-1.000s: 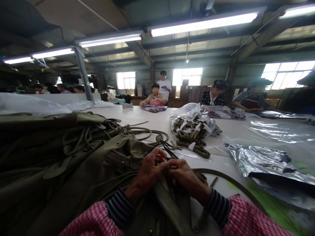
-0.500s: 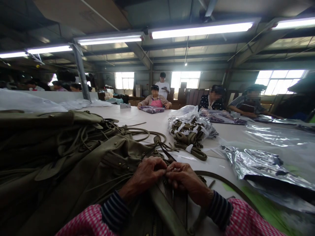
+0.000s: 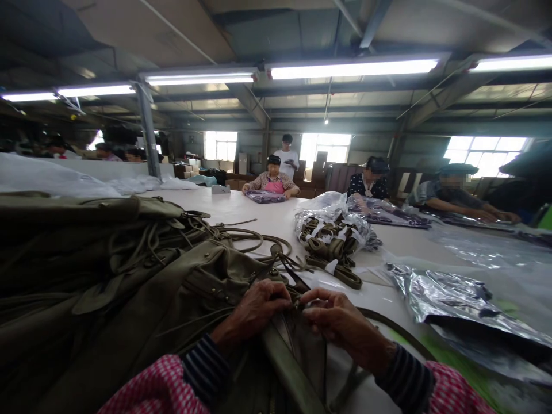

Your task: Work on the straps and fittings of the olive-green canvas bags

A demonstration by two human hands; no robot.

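A pile of olive-green bags (image 3: 142, 310) covers the left and front of the table. My left hand (image 3: 259, 307) is closed in a pinch on the edge of the nearest bag, by the upper end of a wide olive strap (image 3: 288, 362). Just to its right, my right hand (image 3: 345, 328) has thumb and forefinger pinched around a small, metallic-looking piece (image 3: 299, 303), too small to name. The fingertips of both hands are close together but apart. Thin cords (image 3: 259, 236) and a narrow strap loop lie beyond them.
Rolled olive straps (image 3: 332, 247) sit in a clear plastic bag (image 3: 323, 204) on the white table (image 3: 241, 214). Shiny silver packaging (image 3: 448, 293) lies at the right. Several people work across the table with wrapped purple items (image 3: 265, 196).
My right hand has drawn slightly right and down, opening a small gap from my left hand. The left hand stays nearly in place. At far right, a person's arms have reached farther across packaging.
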